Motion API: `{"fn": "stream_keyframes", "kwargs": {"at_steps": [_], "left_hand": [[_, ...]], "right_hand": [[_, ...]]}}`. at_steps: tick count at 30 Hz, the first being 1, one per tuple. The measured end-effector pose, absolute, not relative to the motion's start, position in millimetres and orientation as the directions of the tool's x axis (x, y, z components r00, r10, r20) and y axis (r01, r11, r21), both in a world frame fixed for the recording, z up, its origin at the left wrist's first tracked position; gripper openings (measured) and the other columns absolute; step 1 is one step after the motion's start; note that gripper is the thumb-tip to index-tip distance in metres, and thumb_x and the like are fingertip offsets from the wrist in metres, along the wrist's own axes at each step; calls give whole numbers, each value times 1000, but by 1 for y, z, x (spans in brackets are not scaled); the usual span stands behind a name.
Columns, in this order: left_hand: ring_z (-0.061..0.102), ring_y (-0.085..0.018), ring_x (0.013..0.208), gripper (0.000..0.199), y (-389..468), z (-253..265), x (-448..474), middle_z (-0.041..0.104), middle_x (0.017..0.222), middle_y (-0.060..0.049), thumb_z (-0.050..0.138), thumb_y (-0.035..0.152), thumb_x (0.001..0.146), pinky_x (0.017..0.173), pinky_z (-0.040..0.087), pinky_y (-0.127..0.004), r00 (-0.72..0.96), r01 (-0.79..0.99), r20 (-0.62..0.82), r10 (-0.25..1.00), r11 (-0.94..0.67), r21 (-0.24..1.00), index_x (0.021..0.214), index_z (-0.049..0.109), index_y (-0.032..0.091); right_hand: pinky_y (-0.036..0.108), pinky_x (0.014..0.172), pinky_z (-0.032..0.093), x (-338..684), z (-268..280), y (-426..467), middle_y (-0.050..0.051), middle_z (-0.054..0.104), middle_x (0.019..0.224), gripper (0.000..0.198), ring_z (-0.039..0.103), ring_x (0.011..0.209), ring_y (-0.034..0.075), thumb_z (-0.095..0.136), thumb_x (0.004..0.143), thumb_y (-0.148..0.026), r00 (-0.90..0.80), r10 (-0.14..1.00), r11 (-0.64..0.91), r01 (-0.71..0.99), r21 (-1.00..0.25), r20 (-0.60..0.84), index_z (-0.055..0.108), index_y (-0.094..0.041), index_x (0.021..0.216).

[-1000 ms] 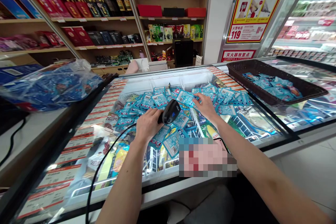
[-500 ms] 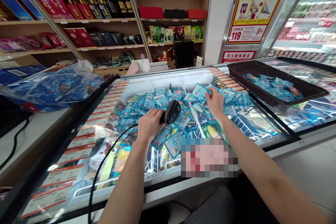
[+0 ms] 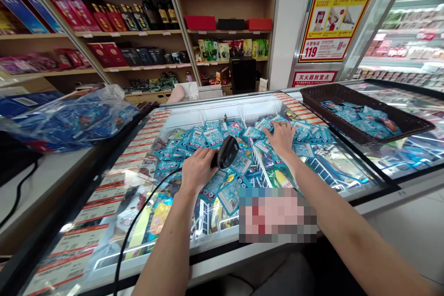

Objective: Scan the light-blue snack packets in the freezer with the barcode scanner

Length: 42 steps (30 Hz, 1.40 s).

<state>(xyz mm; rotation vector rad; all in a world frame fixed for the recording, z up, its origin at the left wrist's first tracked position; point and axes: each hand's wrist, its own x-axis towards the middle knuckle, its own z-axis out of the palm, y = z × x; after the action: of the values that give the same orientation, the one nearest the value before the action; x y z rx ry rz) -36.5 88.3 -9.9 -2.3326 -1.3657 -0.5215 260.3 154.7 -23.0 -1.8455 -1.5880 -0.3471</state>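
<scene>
My left hand (image 3: 197, 170) is wrapped round the handle of a black barcode scanner (image 3: 229, 151), its head tilted over the glass top of the freezer. A black cord (image 3: 138, 217) runs from it toward the front edge. Many blue snack packets (image 3: 212, 137) lie spread on the glass, several showing barcodes. My right hand (image 3: 282, 138) rests over the right-hand packets (image 3: 302, 129), thumb and fingers apart, fingertips on or just above them. Whether a packet touches its palm is hidden.
A dark brown basket (image 3: 412, 122) with more blue packets stands at the right. To the left, a clear plastic bag (image 3: 86, 115) of packets lies on the counter. A blurred patch covers something near the front edge. Shelves (image 3: 130, 34) of boxes and bottles stand behind.
My right hand has let go of the packet it held up, and its fingers have spread and lowered onto the packets. My left hand still holds the scanner. The view has tilted slightly upward.
</scene>
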Motion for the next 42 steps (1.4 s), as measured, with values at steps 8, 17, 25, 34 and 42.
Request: {"fn": "stream_keyframes", "kwargs": {"at_steps": [8, 17, 25, 34, 42], "left_hand": [[56, -22, 95, 31, 90, -10, -37, 63, 93, -5, 51, 27, 78, 76, 44, -31, 457, 883, 504, 733, -442, -158, 107, 56, 21], [56, -22, 91, 26, 89, -8, -39, 64, 88, -5, 51, 27, 79, 67, 40, -30, 364, 929, 594, 718, -327, -173, 103, 59, 21], [55, -24, 95, 27, 90, -11, -40, 64, 94, -6, 51, 31, 80, 70, 39, -31, 228, 969, 666, 710, -233, -83, 103, 59, 20], [55, -23, 90, 26, 89, -10, -39, 63, 86, -5, 50, 34, 80, 69, 38, -31, 242, 967, 644, 726, -232, -102, 100, 60, 21], [55, -24, 90, 27, 88, -9, -40, 63, 86, -7, 50, 33, 79, 69, 40, -32, 251, 963, 640, 727, -255, -88, 101, 61, 20]], "right_hand": [[50, 102, 16, 250, -17, 148, 7, 54, 128, 34, 39, 118, 27, 43, 89, -44, -230, 804, 296, 954, -35, 549, 63, -28, 111], [60, 105, 6, 252, -31, 151, 5, 59, 124, 41, 43, 120, 28, 34, 92, -48, -290, 811, 325, 945, 21, 508, 67, -27, 105], [40, 93, 38, 243, -12, 135, 6, 65, 107, 39, 54, 103, 22, 37, 91, -45, -452, 796, 532, 840, -107, 402, 63, -23, 112], [38, 99, 33, 226, -10, 121, -1, 44, 139, 46, 39, 124, 21, 42, 88, -54, -753, 599, 799, 540, -265, 272, 51, -31, 126], [37, 92, 37, 229, -6, 121, 0, 60, 118, 40, 51, 107, 21, 54, 76, -61, -596, 754, 648, 744, -164, 277, 64, -29, 99]]}}
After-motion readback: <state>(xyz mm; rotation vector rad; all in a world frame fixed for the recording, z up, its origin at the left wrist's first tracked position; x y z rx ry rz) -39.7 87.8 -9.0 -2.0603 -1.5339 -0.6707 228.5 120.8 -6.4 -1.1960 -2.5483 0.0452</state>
